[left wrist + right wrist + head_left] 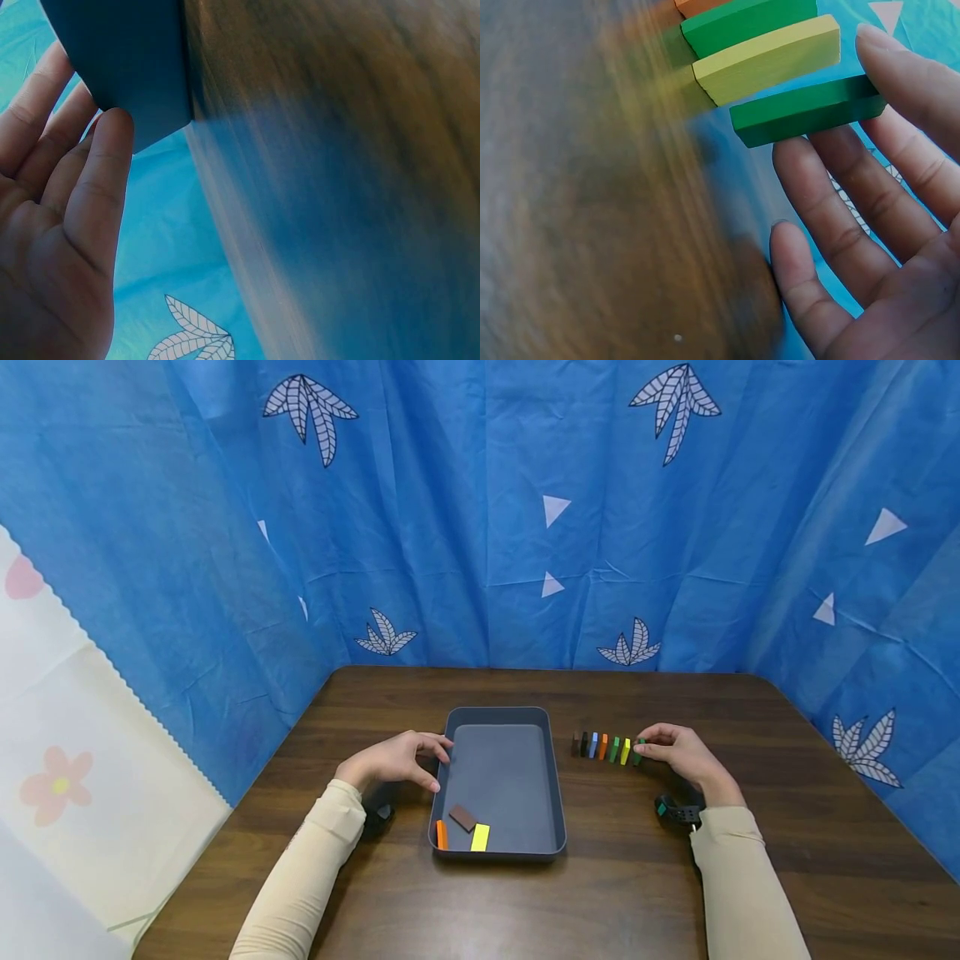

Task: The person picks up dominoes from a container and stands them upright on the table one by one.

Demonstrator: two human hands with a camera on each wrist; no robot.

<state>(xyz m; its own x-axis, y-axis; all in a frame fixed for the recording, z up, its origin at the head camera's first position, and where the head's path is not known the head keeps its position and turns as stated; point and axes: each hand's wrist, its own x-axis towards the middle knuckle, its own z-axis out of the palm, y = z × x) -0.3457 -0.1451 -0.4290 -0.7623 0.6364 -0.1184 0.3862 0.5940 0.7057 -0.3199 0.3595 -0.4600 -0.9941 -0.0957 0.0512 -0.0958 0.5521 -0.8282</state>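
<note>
My right hand [681, 753] pinches a green domino [806, 111] by its upper end, thumb on one side and fingertips on the other. The block stands at the right end of a row, beside a yellow domino [626, 752]. Further left in that row come another green domino [614, 749], an orange one [603, 747], a blue one [593, 745], a black one [584, 744] and a brown one [575, 743], all upright. My left hand [397, 758] rests with loosely extended fingers at the left rim of a grey tray [557, 793].
Inside the tray's near left corner lie a brown domino [462, 817], a yellow domino [480, 837] and an orange domino [442, 835]. Everything stands on a dark wooden table [495, 910]. Blue curtains [480, 527] hang behind its far edge.
</note>
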